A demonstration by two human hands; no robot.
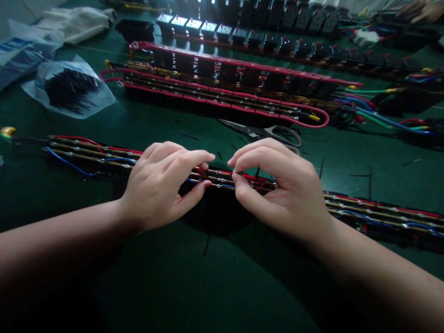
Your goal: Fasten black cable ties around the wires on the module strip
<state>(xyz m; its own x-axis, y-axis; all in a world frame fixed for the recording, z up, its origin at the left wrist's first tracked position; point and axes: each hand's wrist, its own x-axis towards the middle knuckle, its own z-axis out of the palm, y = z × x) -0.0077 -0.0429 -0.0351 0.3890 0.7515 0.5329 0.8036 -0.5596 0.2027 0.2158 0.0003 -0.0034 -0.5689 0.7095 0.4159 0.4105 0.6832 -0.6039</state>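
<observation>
A long socket strip assembly [374, 210] with brass rails and red and blue wires runs across the table in front of me. My left hand [157, 182] rests over its middle, thumb and forefinger apart on either side of the rails, with nothing visible between them. Just to the right, my right hand [286, 185] has thumb and forefinger pinched together above the rails. What sits in that pinch is too small to make out. Near its fingers a thin black cable tie [257, 175] stands up from the strip.
Behind the strip lie scissors [256, 132] and scattered black tie offcuts. Farther back are strips with red wires [208, 99] and a row of black socket modules [270, 44]. A clear bag of black cable ties [71, 88] is at left. Another person's hand [425, 11] shows at upper right.
</observation>
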